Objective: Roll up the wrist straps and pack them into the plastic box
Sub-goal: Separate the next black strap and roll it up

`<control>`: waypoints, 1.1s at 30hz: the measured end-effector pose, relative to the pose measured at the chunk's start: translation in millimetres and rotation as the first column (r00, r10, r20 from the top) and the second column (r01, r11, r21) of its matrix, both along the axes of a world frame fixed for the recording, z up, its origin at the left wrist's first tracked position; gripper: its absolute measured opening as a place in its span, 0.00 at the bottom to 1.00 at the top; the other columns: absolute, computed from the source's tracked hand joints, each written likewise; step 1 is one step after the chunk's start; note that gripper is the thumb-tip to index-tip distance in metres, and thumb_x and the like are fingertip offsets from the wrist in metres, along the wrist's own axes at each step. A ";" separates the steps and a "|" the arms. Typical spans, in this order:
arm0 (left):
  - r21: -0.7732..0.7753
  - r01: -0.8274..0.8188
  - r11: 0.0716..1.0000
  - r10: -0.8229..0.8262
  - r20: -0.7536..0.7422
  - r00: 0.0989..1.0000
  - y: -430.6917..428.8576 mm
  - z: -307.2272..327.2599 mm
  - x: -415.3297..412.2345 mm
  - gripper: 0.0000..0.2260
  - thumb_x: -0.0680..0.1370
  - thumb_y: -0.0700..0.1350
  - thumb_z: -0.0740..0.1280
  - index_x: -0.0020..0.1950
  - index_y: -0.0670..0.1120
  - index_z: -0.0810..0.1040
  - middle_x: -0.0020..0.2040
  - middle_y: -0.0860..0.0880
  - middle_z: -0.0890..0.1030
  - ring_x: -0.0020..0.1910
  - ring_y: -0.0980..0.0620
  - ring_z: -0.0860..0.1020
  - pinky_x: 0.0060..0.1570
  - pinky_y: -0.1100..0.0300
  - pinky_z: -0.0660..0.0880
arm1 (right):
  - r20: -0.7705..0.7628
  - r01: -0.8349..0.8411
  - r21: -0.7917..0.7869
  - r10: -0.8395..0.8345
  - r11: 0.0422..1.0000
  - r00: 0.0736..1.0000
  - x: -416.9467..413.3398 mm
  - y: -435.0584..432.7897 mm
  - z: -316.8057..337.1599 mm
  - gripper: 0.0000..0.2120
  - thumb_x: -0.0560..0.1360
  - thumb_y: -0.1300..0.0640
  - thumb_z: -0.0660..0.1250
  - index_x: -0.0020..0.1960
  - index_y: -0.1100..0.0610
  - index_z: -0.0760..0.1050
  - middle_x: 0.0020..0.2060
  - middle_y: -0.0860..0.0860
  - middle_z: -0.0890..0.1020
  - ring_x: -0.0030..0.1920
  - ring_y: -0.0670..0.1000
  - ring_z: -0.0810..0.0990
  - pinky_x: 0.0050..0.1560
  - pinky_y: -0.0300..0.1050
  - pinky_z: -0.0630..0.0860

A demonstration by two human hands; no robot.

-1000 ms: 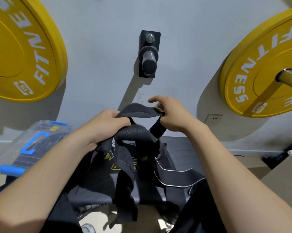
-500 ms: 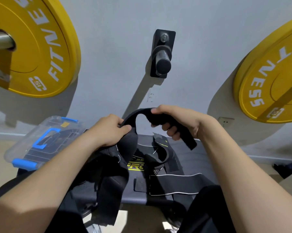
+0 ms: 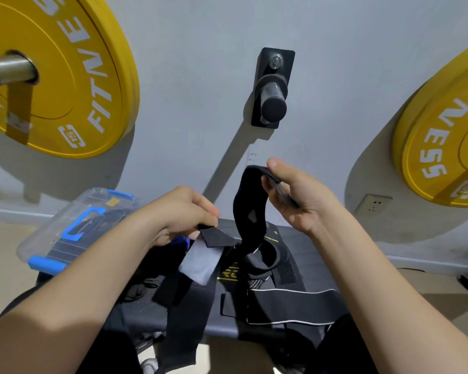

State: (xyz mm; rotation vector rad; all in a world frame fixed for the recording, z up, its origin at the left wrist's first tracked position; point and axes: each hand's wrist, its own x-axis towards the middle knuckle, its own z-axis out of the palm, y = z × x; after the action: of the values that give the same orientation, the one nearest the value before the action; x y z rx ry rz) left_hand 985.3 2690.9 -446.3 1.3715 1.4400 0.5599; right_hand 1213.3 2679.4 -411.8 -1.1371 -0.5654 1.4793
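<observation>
My right hand (image 3: 300, 195) pinches the top end of a black wrist strap (image 3: 250, 211) between thumb and fingers, and the strap hangs down from it in a loop. My left hand (image 3: 178, 214) grips another black strap end (image 3: 214, 236) with a white patch, whose tail drops past the bench edge. A further strap (image 3: 289, 306) with a white edge lies flat on the bench. The clear plastic box (image 3: 73, 225) with blue latches sits at the left, its lid on and dark straps inside.
The black padded bench (image 3: 313, 255) carries the straps in front of me. Two yellow weight plates (image 3: 73, 76) (image 3: 440, 147) hang on wall pegs left and right. A black wall peg (image 3: 273, 98) juts out at centre. A wall socket (image 3: 373, 205) sits low right.
My hands have moved apart. The right hand lifted its strap end higher, so the strap now hangs down; the left hand lowered and now holds a separate end with a white patch.
</observation>
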 end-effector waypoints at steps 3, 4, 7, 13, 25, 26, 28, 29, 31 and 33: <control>-0.031 -0.033 0.999 0.037 0.114 0.993 -0.4 4.1 2.6 0.04 0.79 0.32 0.73 0.50 0.38 0.87 0.38 0.41 0.86 0.25 0.52 0.81 0.24 0.65 0.77 | -0.057 -0.035 0.058 0.038 0.998 0.998 -0.3 3.4 -1.6 0.08 0.81 0.66 0.71 0.57 0.58 0.84 0.40 0.55 0.88 0.35 0.50 0.88 0.31 0.37 0.81; -0.022 -0.052 0.998 0.054 0.135 0.989 -0.5 6.0 3.0 0.04 0.79 0.33 0.74 0.48 0.39 0.88 0.34 0.44 0.85 0.23 0.54 0.79 0.21 0.67 0.73 | -0.062 -0.067 0.069 0.071 0.995 0.996 -0.9 2.9 -0.7 0.10 0.82 0.67 0.69 0.59 0.57 0.84 0.42 0.57 0.88 0.36 0.52 0.88 0.33 0.39 0.82; 0.006 -0.056 0.998 0.053 0.201 0.978 1.4 10.0 0.3 0.04 0.77 0.37 0.77 0.47 0.45 0.85 0.34 0.46 0.83 0.23 0.54 0.77 0.23 0.68 0.70 | 0.090 -0.223 0.097 0.215 0.970 0.973 -1.2 4.4 -4.8 0.16 0.80 0.69 0.63 0.59 0.59 0.85 0.45 0.62 0.87 0.41 0.57 0.89 0.43 0.46 0.86; 0.099 0.229 0.968 -0.249 0.463 0.851 1.9 19.2 -8.2 0.14 0.69 0.31 0.71 0.45 0.46 0.72 0.30 0.50 0.70 0.27 0.53 0.70 0.30 0.62 0.70 | 0.787 -0.474 -0.089 0.353 0.876 0.505 -9.4 0.1 -15.9 0.11 0.76 0.61 0.71 0.56 0.54 0.88 0.46 0.59 0.89 0.41 0.52 0.84 0.52 0.53 0.85; -0.288 -0.101 0.952 0.305 0.877 0.372 4.8 27.3 -17.7 0.30 0.82 0.59 0.66 0.67 0.31 0.79 0.63 0.33 0.83 0.61 0.36 0.84 0.66 0.43 0.79 | 0.474 -0.525 0.032 0.450 0.850 0.757 -35.2 -2.8 -15.3 0.20 0.80 0.55 0.75 0.58 0.73 0.80 0.55 0.69 0.86 0.49 0.60 0.86 0.57 0.56 0.83; -0.338 -0.091 0.937 0.346 0.862 0.371 4.8 25.0 -17.6 0.35 0.81 0.64 0.65 0.67 0.31 0.78 0.64 0.32 0.83 0.63 0.35 0.84 0.65 0.42 0.79 | 0.427 -0.461 0.051 0.398 0.886 0.812 -37.4 -1.2 -14.3 0.16 0.80 0.56 0.75 0.53 0.70 0.83 0.50 0.66 0.88 0.44 0.57 0.87 0.49 0.50 0.86; -0.377 -0.061 0.924 0.348 0.768 0.538 1.2 19.5 -15.7 0.43 0.77 0.72 0.65 0.66 0.31 0.80 0.63 0.31 0.84 0.64 0.33 0.83 0.62 0.42 0.80 | 0.325 -0.355 0.038 0.325 0.934 0.888 -43.2 2.2 -11.9 0.14 0.81 0.57 0.74 0.38 0.61 0.85 0.33 0.57 0.86 0.27 0.50 0.83 0.26 0.38 0.77; -0.347 -0.028 0.937 0.286 0.719 0.633 -1.9 17.4 -14.2 0.44 0.76 0.73 0.66 0.66 0.32 0.81 0.63 0.32 0.84 0.65 0.34 0.83 0.63 0.42 0.81 | 0.291 -0.313 0.012 0.296 0.950 0.910 -45.2 3.9 -11.5 0.17 0.82 0.57 0.73 0.34 0.58 0.83 0.28 0.54 0.83 0.21 0.47 0.79 0.21 0.35 0.72; -0.223 0.071 0.972 0.091 0.641 0.762 -6.9 12.9 -13.5 0.34 0.76 0.67 0.71 0.67 0.38 0.84 0.63 0.36 0.85 0.63 0.37 0.85 0.62 0.45 0.83 | 0.238 -0.249 -0.035 0.250 0.968 0.938 -50.5 5.6 -8.9 0.14 0.82 0.57 0.73 0.38 0.59 0.81 0.25 0.51 0.79 0.18 0.46 0.74 0.19 0.34 0.67; -0.114 0.118 0.987 -0.061 0.414 0.908 -8.9 8.1 -18.9 0.25 0.77 0.59 0.76 0.65 0.42 0.85 0.57 0.40 0.88 0.57 0.41 0.88 0.52 0.50 0.86 | 0.164 -0.204 -0.054 0.210 0.978 0.964 -55.1 7.9 -6.5 0.10 0.81 0.58 0.73 0.43 0.60 0.78 0.26 0.52 0.78 0.19 0.47 0.73 0.18 0.36 0.67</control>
State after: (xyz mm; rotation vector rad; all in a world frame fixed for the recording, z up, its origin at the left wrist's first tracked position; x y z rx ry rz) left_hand 966.4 2682.0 -438.2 1.1240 1.0487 0.6340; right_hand 1158.2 2687.3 -418.3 -1.2705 -0.7976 1.5849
